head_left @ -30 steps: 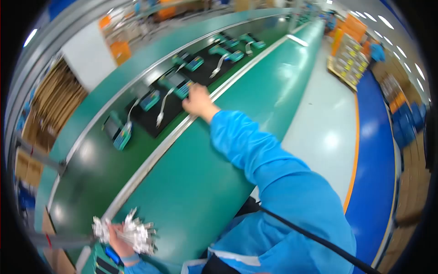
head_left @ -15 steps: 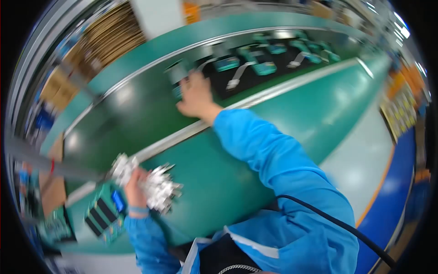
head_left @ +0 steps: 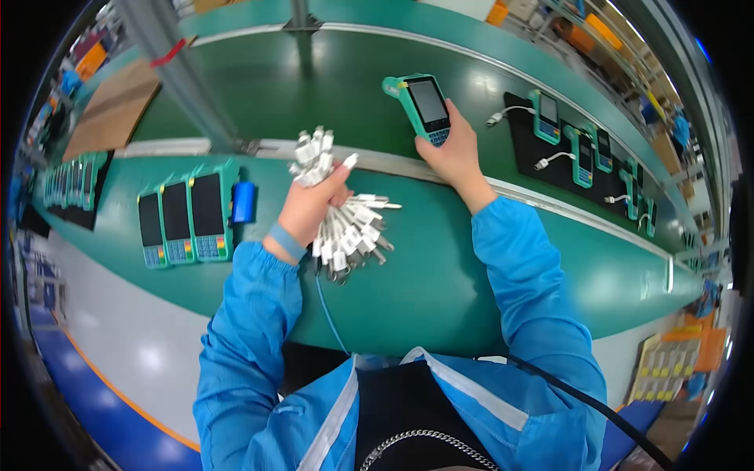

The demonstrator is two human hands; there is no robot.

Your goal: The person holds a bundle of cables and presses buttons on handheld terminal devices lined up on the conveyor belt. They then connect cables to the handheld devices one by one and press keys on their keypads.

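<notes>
My left hand is closed around a thick bundle of short white cables, whose plugs stick out above and below the fist. To the right, my right hand grips the lower end of a green handheld device with a dark screen and a keypad, held over the far side of the metal rail. No cable shows on this device. Left of my left hand, three green devices lie side by side, with a blue cylinder beside them.
Several more devices, some with white cables, lie on a black mat at the right. Another group of devices sits at the far left, near a brown board. A metal post rises at the rail.
The view has swung left. My right hand has moved off the mat area, then taken hold of a green device and lifted it. My left hand still holds the cables.
</notes>
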